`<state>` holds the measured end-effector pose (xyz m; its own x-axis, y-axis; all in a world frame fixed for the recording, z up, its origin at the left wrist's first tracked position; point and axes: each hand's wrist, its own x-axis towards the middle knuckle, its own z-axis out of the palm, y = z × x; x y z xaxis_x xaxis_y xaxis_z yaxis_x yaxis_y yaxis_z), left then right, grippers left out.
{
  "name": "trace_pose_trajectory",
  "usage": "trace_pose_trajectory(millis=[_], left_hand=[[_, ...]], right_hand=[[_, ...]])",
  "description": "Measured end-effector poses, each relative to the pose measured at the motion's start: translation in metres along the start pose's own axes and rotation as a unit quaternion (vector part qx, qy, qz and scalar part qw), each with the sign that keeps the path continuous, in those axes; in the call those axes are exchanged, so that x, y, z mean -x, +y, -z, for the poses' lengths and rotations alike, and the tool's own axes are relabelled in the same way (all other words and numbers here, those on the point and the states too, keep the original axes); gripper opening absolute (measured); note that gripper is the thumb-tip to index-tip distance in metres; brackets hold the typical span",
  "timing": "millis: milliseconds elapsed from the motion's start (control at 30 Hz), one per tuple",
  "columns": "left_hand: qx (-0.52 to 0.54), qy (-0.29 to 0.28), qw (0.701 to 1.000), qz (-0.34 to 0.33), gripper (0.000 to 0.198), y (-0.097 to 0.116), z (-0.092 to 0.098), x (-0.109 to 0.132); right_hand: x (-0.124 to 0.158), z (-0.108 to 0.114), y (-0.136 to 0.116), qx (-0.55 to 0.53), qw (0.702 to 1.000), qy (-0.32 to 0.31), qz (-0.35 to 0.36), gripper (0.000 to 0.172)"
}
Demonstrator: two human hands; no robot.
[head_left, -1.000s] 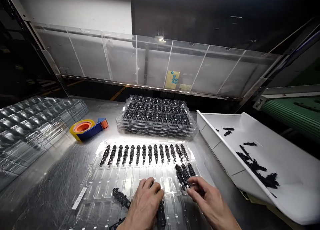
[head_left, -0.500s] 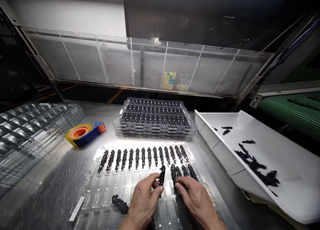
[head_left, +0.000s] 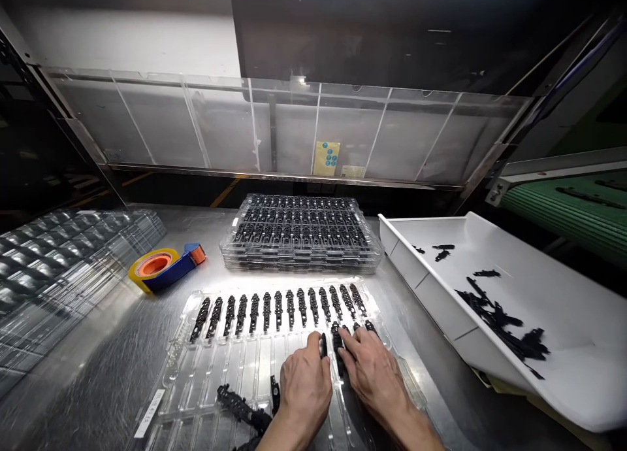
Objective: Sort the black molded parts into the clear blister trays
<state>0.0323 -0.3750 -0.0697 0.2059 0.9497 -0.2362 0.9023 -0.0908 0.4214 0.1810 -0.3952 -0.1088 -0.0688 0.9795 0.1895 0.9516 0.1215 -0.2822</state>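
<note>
The left hand (head_left: pixel 306 389) is closed at the fingertips, with a narrow black part (head_left: pixel 324 345) pinched upright between forefinger and thumb. The right hand (head_left: pixel 372 366) is bent over the tray, forefinger and thumb against a second black piece (head_left: pixel 336 343); whether it grips this piece or only presses on it cannot be told. The two hands are near each other, the pinched part just left of the piece under the right fingers.

Both hands are above a clear slotted tray (head_left: pixel 255 359). Beyond the grip, a full row of black parts (head_left: pixel 278 310) fills the tray's far slots. More pieces of the second row show just right of the touched one, partly covered by the right hand. Left of the left wrist, loose black pieces (head_left: pixel 238 404) lie askew across the slots, partly hidden by the forearm. A white label (head_left: pixel 149 413) is on the tray's edge, farther left.

Past the tray, well ahead of the hands, is a stack of filled trays (head_left: pixel 300 255). A tape dispenser (head_left: pixel 166 268) lies to the left, with stacked clear trays (head_left: pixel 73 268) farther out. A white bin (head_left: pixel 421 278) containing scattered black pieces stands right of the right hand.
</note>
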Motion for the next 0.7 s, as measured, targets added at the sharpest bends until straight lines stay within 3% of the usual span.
trace_pose_trajectory(millis=[333, 533, 700], left_hand=[[-0.091, -0.001, 0.996, -0.002, 0.027, 0.004, -0.003, -0.007], [-0.084, 0.061, 0.994, -0.033, 0.031, -0.002, -0.004, -0.005], [-0.05, 0.063, 0.995, -0.058, 0.024, -0.003, -0.005, -0.008]], right_hand=[[-0.005, 0.003, 0.005, -0.011, 0.998, -0.015, 0.061, 0.028], [-0.007, 0.005, 0.003, 0.007, 0.998, -0.012, 0.061, 0.028], [-0.004, 0.01, -0.001, -0.022, 0.998, 0.006, 0.057, 0.028]])
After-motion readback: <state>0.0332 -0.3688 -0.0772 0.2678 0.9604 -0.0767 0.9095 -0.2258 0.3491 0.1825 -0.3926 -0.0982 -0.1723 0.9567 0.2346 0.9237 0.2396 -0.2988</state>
